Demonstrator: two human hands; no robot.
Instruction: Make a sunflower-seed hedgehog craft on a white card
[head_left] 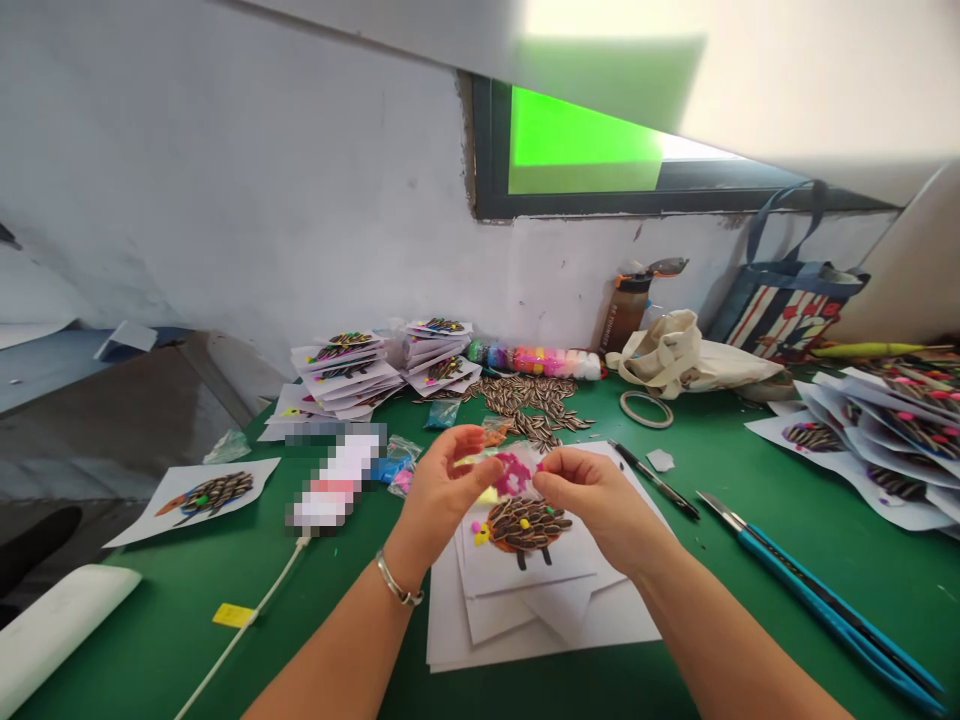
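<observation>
My left hand point(442, 490) and my right hand point(592, 500) meet above a stack of white paper sheets point(525, 610) on the green table point(750, 520). Both pinch a small clear plastic bag of pink bits point(514, 472) between fingertips. Just below it, on the top sheet, lies a picture of a sheep-like animal made of sunflower seeds point(525, 522), with yellow and pink dots stuck on. A silver bracelet sits on my left wrist.
A heap of loose sunflower seeds point(529, 400), a row of coloured beads point(536, 360), stacks of finished pictures point(352, 372) at back and more at far right point(892, 430). A pen point(654, 480), blue-handled tongs point(817, 595), tape ring point(645, 408), bottle point(626, 305), bags, a white cable point(247, 620).
</observation>
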